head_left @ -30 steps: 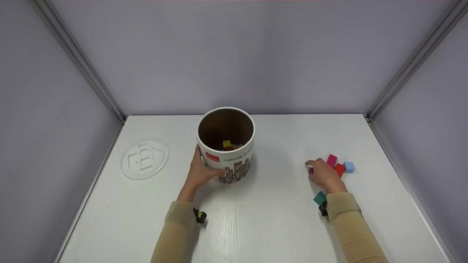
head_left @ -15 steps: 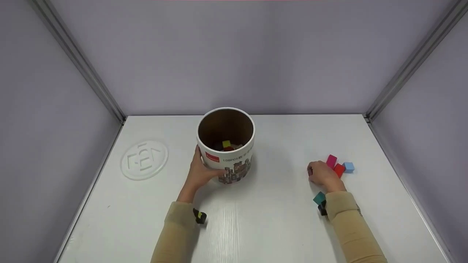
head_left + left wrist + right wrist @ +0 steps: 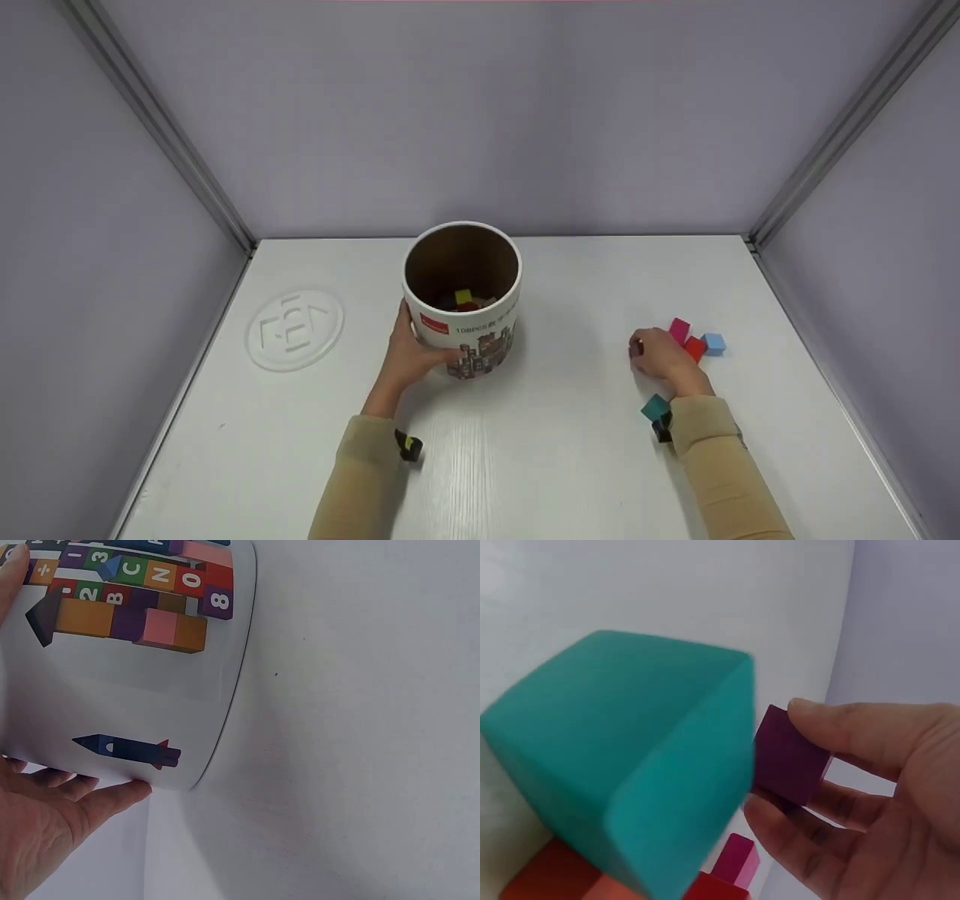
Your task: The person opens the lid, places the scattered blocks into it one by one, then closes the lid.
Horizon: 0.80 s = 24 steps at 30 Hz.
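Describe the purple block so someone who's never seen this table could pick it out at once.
Start at the big white tub on the table, then go right to the person's right hand. The dark purple block is pinched between that hand's thumb and fingers. Unlike the teal block, red block, magenta block and light blue block nearby, it alone is held.

I count one bucket (image 3: 480,319), one clear round disc (image 3: 295,330) at its 9 o'clock, and two hands: left hand (image 3: 409,358) at 7, right hand (image 3: 660,354) between 3 and 4. Also toward 3 to 4: one purple block (image 3: 790,757), one magenta block (image 3: 679,330), one red block (image 3: 694,348), one light blue block (image 3: 713,345), one teal block (image 3: 655,408), one orange block (image 3: 551,870). So six loose; can't count the ones inside, sorry.
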Each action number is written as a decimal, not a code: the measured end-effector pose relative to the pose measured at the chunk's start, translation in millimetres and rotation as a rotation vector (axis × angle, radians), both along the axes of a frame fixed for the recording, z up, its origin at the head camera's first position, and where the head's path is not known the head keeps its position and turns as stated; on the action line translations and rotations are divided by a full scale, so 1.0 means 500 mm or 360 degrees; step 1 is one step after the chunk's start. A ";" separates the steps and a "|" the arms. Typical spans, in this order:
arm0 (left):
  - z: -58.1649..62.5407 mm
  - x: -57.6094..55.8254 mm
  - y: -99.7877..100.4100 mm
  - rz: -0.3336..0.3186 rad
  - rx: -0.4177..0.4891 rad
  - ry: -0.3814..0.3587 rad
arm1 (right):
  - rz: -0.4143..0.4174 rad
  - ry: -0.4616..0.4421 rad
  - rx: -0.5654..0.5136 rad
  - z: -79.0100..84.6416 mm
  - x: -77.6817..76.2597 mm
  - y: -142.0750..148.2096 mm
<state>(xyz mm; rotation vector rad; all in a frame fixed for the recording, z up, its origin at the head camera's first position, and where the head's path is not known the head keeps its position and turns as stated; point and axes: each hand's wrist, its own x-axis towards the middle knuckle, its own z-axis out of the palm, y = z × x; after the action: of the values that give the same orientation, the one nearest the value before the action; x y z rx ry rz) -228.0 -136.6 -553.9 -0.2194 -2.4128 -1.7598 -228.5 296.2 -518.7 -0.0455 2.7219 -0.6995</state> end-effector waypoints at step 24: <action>0.078 0.042 0.010 -0.0040 0.0028 -0.0016 | 0.0305 0.0703 -0.0358 0.182 0.016 -0.132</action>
<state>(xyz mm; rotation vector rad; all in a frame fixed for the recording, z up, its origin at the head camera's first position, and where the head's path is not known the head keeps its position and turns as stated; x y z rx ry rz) -207.2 -131.8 -514.8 -0.2403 -2.4105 -1.7962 -220.7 230.1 -427.5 -0.5683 2.9712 -1.0361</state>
